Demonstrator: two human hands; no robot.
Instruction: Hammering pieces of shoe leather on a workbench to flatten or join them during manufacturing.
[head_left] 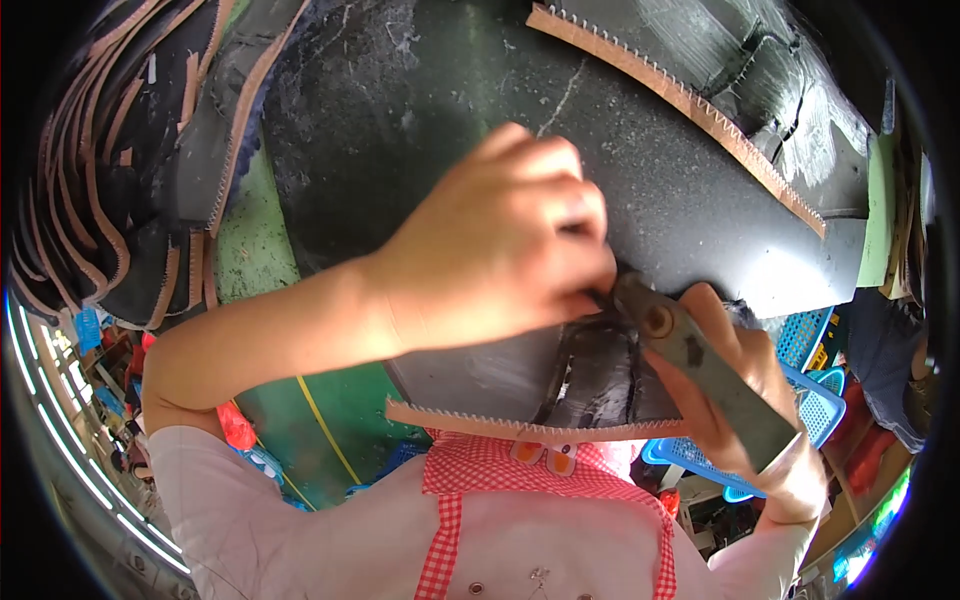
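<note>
My left hand is closed over the middle of a dark sheet, thumb and fingers pressed together, slightly blurred by motion. What it pinches is too hidden to name. Beside its fingertips is the head of grey metal pliers with a round pivot, their jaws mostly hidden. My right hand wraps round the pliers' handle. Below both hands lies a black leather-like piece with a brown zigzag-stitched strip along its near edge. A black creased band crosses it close to the pliers.
A similar black piece with a brown stitched strip lies at the far right. Many trimmed pieces are bunched at the left. Blue plastic baskets stand low at the right. A green surface with a yellow line shows at lower left.
</note>
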